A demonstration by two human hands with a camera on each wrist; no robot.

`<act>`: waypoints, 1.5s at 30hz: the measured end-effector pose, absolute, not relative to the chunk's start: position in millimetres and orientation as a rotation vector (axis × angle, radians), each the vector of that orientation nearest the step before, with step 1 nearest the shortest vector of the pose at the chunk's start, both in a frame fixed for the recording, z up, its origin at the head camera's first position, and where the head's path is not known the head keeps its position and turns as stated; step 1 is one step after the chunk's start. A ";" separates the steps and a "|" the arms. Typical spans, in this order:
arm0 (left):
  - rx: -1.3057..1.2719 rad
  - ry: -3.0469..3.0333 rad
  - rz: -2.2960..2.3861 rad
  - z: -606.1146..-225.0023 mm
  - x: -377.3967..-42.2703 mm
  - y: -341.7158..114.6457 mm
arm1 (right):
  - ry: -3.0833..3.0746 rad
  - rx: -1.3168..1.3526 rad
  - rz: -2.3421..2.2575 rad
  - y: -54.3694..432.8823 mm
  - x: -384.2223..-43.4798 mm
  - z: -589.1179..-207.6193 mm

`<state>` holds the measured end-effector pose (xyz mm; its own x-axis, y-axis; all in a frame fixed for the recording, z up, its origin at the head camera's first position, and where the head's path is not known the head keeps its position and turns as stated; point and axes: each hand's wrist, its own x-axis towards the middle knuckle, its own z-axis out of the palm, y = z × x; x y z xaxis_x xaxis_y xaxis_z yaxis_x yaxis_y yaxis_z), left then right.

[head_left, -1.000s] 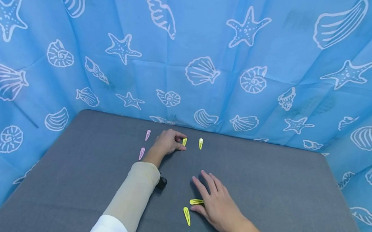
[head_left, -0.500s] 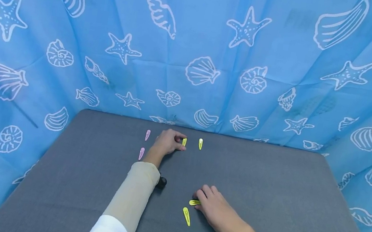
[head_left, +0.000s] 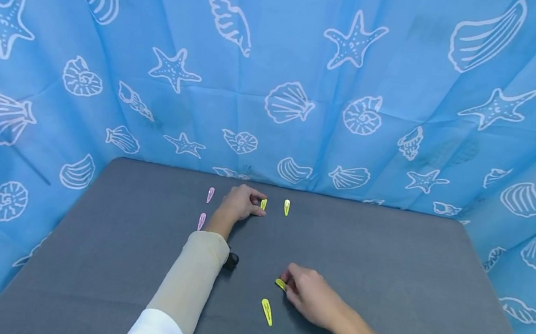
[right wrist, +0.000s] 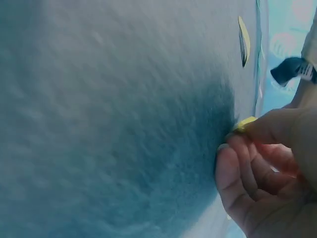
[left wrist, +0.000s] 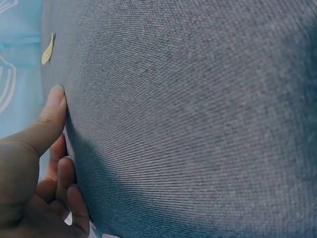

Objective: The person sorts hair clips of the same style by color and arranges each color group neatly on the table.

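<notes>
My right hand (head_left: 313,296) pinches a yellow snap hair clip (head_left: 281,284) between thumb and fingers. That clip (right wrist: 245,123) pokes out at the fingertips in the right wrist view, close to the cloth. Just nearer to me lies a second yellow hair clip (head_left: 267,312). At the far side of the table, my left hand (head_left: 240,203) holds its thumb and index finger around the two ends of another yellow hair clip (head_left: 263,205). The left wrist view hides that clip behind the hand. One more yellow hair clip (head_left: 287,207) lies to its right.
Two pink hair clips, a far one (head_left: 210,195) and a nearer one (head_left: 201,222), lie left of my left hand. Grey cloth covers the table (head_left: 388,266). A blue curtain (head_left: 270,150) with white shells hangs along its back edge and sides.
The right hand's spread fingers have closed on the yellow hair clip and shifted it slightly away from me, turning it. The left hand stays at its clip.
</notes>
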<state>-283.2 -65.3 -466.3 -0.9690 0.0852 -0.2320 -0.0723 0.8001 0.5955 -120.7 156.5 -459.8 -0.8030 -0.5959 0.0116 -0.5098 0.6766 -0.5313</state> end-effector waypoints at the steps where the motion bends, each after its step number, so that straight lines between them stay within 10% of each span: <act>1: 0.005 2.742 0.917 -466.6 -283.9 -65.3 | 2.693 -0.876 -0.852 156.4 -124.9 -460.0; 23: -0.038 2.732 0.887 -464.3 -286.9 -63.6 | 2.732 -0.422 -1.168 95.1 -216.4 -472.5; 45: -0.002 2.745 0.866 -465.2 -287.1 -64.7 | 2.893 -0.509 -0.957 89.8 -206.9 -468.9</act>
